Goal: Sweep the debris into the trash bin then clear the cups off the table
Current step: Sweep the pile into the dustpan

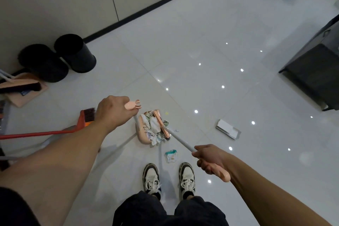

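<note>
My left hand (pixel 112 111) grips the pink top of the dustpan handle (pixel 133 105). The pink dustpan (pixel 142 135) stands on the floor below it, filled with crumpled paper debris (pixel 154 126). My right hand (pixel 211 159) holds the pink grip of a broom; its grey shaft (pixel 180 139) runs down to the pink broom head (pixel 161 123), which lies across the debris in the pan. A small green-and-white wrapper (pixel 171 156) lies on the floor between the pan and my shoes. A flat white and grey package (pixel 228 129) lies to the right. Two black trash bins (pixel 75 53) stand by the wall at left.
A red broom (pixel 55 131) lies on the floor at left under my left arm. Another pink dustpan with a brush (pixel 23 86) sits by the bins. Dark furniture (pixel 315 73) stands at right. My shoes (pixel 152 178) are just behind the wrapper.
</note>
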`<state>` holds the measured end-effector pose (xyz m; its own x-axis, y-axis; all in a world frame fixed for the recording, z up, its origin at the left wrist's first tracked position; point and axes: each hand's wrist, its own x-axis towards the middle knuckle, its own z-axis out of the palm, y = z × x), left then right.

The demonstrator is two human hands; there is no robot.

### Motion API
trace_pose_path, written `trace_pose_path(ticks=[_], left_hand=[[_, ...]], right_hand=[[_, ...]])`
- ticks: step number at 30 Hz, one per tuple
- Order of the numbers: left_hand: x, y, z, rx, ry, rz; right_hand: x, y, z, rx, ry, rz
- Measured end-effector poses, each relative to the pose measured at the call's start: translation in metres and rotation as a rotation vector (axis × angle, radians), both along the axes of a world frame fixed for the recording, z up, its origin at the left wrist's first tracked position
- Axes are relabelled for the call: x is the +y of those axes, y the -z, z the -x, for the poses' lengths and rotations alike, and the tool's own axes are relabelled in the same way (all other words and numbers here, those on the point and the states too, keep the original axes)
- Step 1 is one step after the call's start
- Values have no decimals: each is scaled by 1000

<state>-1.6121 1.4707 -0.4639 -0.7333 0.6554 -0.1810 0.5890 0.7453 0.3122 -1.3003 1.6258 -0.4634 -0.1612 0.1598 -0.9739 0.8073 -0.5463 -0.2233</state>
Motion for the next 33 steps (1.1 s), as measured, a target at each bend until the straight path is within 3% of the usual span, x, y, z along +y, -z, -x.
trace_pose_path(ticks=[19, 25, 33], left_hand=[[-76, -133, 19, 280, -780, -229], [-105, -160, 82, 362, -880, -236], [-123, -185, 188, 331, -983, -324]], right_hand=[[69, -135, 184, 256, -860, -322], [58, -168, 283, 330, -1030, -387], [38, -186, 416, 386, -1112, -439]])
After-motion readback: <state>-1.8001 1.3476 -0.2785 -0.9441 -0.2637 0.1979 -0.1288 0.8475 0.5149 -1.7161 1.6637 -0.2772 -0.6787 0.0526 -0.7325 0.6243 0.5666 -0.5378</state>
